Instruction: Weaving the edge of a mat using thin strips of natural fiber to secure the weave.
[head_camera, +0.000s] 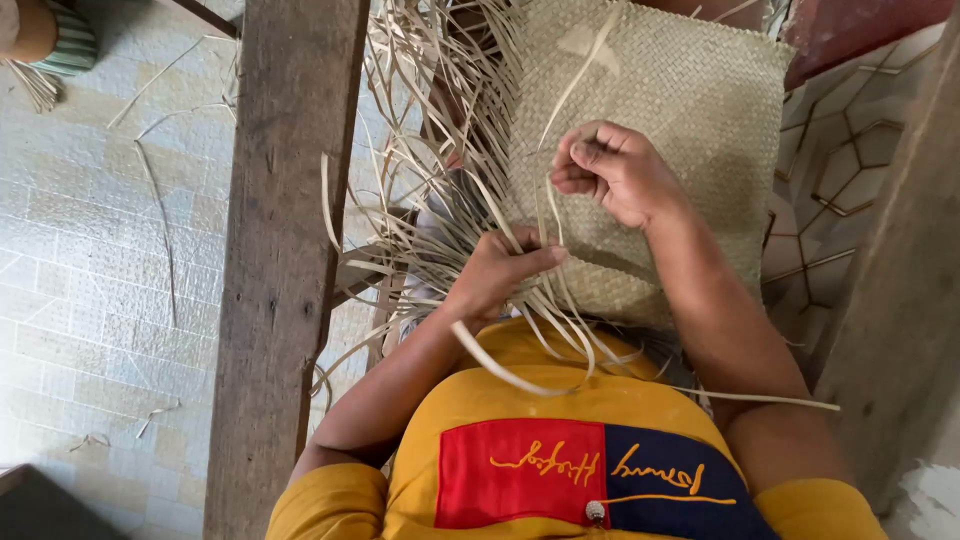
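Head view: woven mat (680, 110) of pale straw-coloured strips lies across the person's lap and runs away toward the top of the picture, its finished part a tight checker weave. Along its left and near edges the weave ends in loose strips (420, 170) that fan out in a tangle over the lap and toward the floor.

Right hand (612, 170) rests on the woven surface near the mat's middle, fingers curled in; its grip is closed, pinching a thin strip (552, 215) that runs down from the fingers toward the other hand. Left hand (500, 270) sits just below and to the left, at the mat's near edge, fingers bent and closed over a bunch of the loose strips, thumb pointing toward the right hand. The two hands are near each other but not touching.

One broader strip (490, 362) curves from under the left hand across the front of the yellow shirt (560, 395), which bears a red and dark blue panel on the chest.

A weathered wooden post (280, 250) stands upright just left of the loose strips, between them and the pale tiled floor (90, 250). A few stray strips lie scattered on that floor. At the right, a second wooden beam (900, 290) slants beside patterned tiles (850, 160).
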